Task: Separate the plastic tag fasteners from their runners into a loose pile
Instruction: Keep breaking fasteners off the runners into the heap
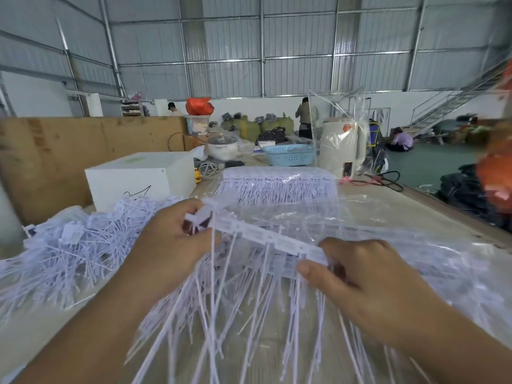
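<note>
Two hands hold one strip of white plastic tag fasteners [266, 239] above the bench [432, 206], the strip running slantwise from upper left to lower right between them. The left hand [171, 239] has its fingers curled around the strip's upper end, pinching the flat head of a fastener there. The right hand [368, 275] grips the lower end of the runner, thumb on the near side and fingers wrapped over the far side. Long thin tails hang down from the strip toward the camera, spreading over the bench's near edge; motion blur softens them. To the left of the left hand lies a loose pile of separated fasteners [72, 250], a tangle of white heads and tails reaching to the left edge of the view. Behind the held strip, a stack of unbroken strips [279, 184] lies flat inside clear plastic wrap [393, 217], which spreads across the right side of the bench. Farther back stand a white box [138, 176], a blue perforated basket [291, 155] and a cream electric kettle [342, 142] partly behind a clear bag. In the warehouse beyond, a person sits on the green floor [432, 162] at right.
</note>
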### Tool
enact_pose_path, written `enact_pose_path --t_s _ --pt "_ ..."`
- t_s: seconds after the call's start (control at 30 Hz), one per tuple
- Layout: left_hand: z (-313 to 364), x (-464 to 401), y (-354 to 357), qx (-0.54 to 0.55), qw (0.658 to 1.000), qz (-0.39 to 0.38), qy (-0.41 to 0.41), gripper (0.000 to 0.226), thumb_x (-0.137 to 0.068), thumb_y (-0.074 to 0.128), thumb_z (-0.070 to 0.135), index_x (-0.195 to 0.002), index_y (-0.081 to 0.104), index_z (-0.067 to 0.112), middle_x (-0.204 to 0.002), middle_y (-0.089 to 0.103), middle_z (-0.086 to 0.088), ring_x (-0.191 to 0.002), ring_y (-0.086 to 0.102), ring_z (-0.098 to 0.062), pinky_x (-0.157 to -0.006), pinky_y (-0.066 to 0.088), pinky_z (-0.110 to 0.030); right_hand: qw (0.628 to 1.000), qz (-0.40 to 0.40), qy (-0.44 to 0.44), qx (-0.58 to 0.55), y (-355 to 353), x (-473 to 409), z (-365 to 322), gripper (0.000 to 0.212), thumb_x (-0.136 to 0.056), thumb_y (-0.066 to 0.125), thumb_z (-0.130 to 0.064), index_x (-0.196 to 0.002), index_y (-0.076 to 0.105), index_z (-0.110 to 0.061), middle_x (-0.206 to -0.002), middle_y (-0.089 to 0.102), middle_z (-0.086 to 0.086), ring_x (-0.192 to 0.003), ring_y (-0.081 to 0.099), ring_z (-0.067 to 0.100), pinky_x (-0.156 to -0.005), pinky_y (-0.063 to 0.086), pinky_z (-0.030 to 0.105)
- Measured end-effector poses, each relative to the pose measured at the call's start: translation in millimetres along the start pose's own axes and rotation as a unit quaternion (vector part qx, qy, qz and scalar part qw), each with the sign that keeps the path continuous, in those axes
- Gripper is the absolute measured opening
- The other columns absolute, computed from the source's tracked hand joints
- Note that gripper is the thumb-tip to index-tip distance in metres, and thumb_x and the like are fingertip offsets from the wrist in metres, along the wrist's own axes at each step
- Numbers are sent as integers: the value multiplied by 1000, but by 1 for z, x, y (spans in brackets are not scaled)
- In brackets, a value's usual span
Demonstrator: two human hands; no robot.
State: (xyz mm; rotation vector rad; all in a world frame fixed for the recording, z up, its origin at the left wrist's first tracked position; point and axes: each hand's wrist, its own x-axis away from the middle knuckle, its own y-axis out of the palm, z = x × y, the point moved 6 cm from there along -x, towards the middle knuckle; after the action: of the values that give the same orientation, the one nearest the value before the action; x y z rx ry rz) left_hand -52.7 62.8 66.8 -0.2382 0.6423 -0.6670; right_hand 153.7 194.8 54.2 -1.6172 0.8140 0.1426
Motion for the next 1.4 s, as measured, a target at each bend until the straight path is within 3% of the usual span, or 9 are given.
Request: enact_pose_path --t_s 0.13,0.33,0.57,0.63,0.73,0.83,0.97,1.1,1.4 --pt "-10 1 8 -6 1000 -13 -16 12 -73 72 22 -83 69 29 -77 69 -8 -65 61 -21 -66 42 -30 986 57 23 -155 -3 0 -1 38 -77 40 -70 -70 49 -34 -46 51 -12 -41 47 5 -44 32 15" --pt "2 16 31 -145 986 -41 67 22 -82 64 13 -77 58 34 -57 55 10 -41 41 -6 -41 29 -17 884 201 73 -416 -22 5 5 31 -71 77 -43 -97 62 -36 -53 33 -8 -48 35 10 -48 35 21" --pt "-3 30 62 -337 934 -117 18 13 -82 57 40 -88 55 29 -59 53 9 -57 50 -3 -51 29 -17 728 34 7 -685 3 -1 -18 48 -62 80 -43 -100 67 -15 -63 56 6 -53 50 22 -54 46 27" --pt "-3 31 68 -372 920 -124 24 15 -84 55 43 -85 53 28 -67 57 9 -66 53 -6 -60 33 -24 746 12 23 -665 14 -2 -19 23 -73 69 -24 -96 73 -23 -66 58 3 -55 51 22 -53 48 26" --pt "-5 30 70 -353 927 -121 28 18 -83 57 47 -87 56 29 -72 63 8 -71 60 -10 -64 42 -27 866 32 -13 -500 20 3 -21 29 -83 60 -22 -104 71 -39 -71 53 -9 -63 49 9 -63 43 17" --pt "-4 30 66 -223 968 -116 -12 14 -80 63 45 -83 61 32 -69 65 9 -59 61 -7 -53 43 -24 920 74 -36 -384 16 3 -21 32 -86 58 -25 -105 68 -48 -81 47 -12 -75 50 5 -72 37 9" --pt "2 25 59 -45 996 -70 -26 12 -86 66 30 -76 63 23 -53 54 10 -44 45 -6 -44 32 -17 925 101 -46 -364 14 4 -23 32 -89 56 -28 -111 67 -49 -101 39 -18 -102 44 6 -90 33 13" --pt "19 27 57 99 993 -61 -10 20 -82 64 47 -78 67 27 -69 67 4 -60 58 -12 -65 46 -34 922 132 -36 -362 7 8 -23 34 -95 55 -36 -125 57 -54 -135 32 -20 -128 37 7 -104 38 28" --pt "22 35 86 216 961 -175 3 39 -77 67 40 -115 61 37 -106 61 -17 -98 62 -38 -90 49 -49 950 -13 -123 -288 22 14 -42 67 -98 41 -48 -145 -4 -60 -136 19 -50 -128 17 -27 -93 18 -8"
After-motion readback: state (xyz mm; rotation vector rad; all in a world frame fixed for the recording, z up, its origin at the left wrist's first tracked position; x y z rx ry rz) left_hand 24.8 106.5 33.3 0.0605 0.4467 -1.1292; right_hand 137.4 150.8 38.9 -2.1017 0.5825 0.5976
